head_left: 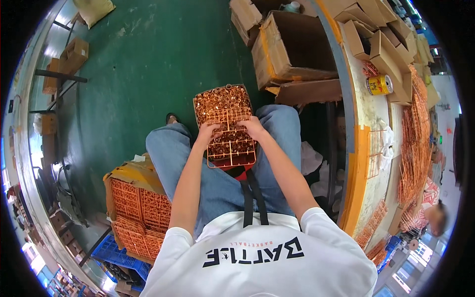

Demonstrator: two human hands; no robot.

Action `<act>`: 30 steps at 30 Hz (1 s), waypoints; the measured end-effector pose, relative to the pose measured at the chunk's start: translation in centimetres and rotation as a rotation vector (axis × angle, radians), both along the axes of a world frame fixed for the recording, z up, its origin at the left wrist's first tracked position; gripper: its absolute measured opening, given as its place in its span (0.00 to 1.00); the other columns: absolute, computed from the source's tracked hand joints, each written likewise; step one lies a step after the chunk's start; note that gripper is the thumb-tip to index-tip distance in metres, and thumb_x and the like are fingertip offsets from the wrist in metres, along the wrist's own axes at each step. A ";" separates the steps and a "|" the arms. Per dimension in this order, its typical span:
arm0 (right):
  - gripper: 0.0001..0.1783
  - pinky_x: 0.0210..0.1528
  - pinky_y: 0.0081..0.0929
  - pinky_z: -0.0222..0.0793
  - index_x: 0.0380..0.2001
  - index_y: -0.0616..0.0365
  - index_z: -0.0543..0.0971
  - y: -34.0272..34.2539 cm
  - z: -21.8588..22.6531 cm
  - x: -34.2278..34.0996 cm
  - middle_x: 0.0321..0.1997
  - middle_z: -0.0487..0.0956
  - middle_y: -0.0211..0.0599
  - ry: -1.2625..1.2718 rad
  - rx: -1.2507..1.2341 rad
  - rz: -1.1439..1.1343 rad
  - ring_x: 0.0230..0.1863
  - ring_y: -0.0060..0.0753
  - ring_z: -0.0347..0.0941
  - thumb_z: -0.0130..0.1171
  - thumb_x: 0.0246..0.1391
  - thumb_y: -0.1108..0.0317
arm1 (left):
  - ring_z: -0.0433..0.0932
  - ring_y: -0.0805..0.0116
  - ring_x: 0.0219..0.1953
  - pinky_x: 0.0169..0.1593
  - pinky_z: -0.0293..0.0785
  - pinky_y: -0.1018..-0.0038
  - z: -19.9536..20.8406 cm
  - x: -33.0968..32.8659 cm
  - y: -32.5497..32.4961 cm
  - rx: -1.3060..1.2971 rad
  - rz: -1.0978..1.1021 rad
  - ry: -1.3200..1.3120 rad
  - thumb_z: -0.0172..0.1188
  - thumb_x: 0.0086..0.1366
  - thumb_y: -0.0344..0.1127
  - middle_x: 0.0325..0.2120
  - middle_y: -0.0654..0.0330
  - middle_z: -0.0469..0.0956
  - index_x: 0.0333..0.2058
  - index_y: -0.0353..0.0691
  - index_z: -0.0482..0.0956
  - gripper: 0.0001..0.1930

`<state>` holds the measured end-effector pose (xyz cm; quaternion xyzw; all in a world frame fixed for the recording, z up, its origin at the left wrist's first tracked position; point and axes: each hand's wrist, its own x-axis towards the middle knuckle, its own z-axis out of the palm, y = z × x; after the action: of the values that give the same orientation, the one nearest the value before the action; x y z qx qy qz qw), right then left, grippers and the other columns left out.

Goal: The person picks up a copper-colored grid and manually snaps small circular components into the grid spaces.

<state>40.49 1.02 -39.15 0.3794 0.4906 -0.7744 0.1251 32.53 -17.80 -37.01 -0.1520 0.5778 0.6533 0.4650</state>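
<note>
Orange plastic moulding frame (230, 144) rests across the lap over a box of copper-coloured rings (222, 100), left hand (207, 133) and right hand (253, 127) fingers clamped on its top, steadying it above the box.

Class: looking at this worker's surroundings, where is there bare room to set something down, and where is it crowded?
Free: the green floor between the shelf on the left and the open cartons. Crowded: the lap, where both hands hold an orange frame over a tray of rings; the box of frames; the bench with its can and cartons.
</note>
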 end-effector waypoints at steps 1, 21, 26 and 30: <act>0.16 0.33 0.24 0.70 0.39 0.64 0.73 0.0 -0.1 0.0 0.32 0.76 0.38 0.046 -0.082 -0.034 0.32 0.29 0.73 0.54 0.43 0.81 | 0.74 0.68 0.39 0.41 0.74 0.70 0.0 0.0 0.0 -0.002 0.011 -0.025 0.53 0.54 0.28 0.35 0.59 0.74 0.41 0.37 0.68 0.13; 0.18 0.44 0.28 0.62 0.44 0.58 0.72 -0.2 1.7 -1.3 0.40 0.71 0.32 -0.015 -0.274 -0.020 0.41 0.27 0.67 0.49 0.46 0.76 | 0.54 0.59 0.59 0.57 0.59 0.57 -1.6 -0.5 -1.2 0.247 0.163 -0.225 0.53 0.58 0.46 0.53 0.58 0.63 0.50 0.43 0.66 0.23; 0.12 0.54 0.34 0.55 0.37 0.52 0.73 0.0 -0.6 -1.2 0.39 0.71 0.24 0.073 -0.357 -0.108 0.47 0.26 0.63 0.53 0.46 0.72 | 0.54 0.57 0.59 0.58 0.56 0.55 -0.9 -0.7 -0.9 0.204 0.156 -0.225 0.49 0.60 0.47 0.57 0.57 0.56 0.55 0.46 0.61 0.25; 0.10 0.49 0.32 0.64 0.34 0.53 0.73 0.0 0.0 -1.5 0.35 0.74 0.32 0.111 -0.463 -0.254 0.39 0.31 0.69 0.54 0.45 0.73 | 0.50 0.56 0.62 0.60 0.50 0.57 0.2 -1.3 -0.7 0.257 0.161 -0.225 0.54 0.58 0.47 0.59 0.59 0.55 0.57 0.45 0.56 0.31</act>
<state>39.00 1.05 -39.12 0.3562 0.2550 -0.8951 0.0830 31.22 -18.48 -36.78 -0.2095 0.4200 0.7357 0.4884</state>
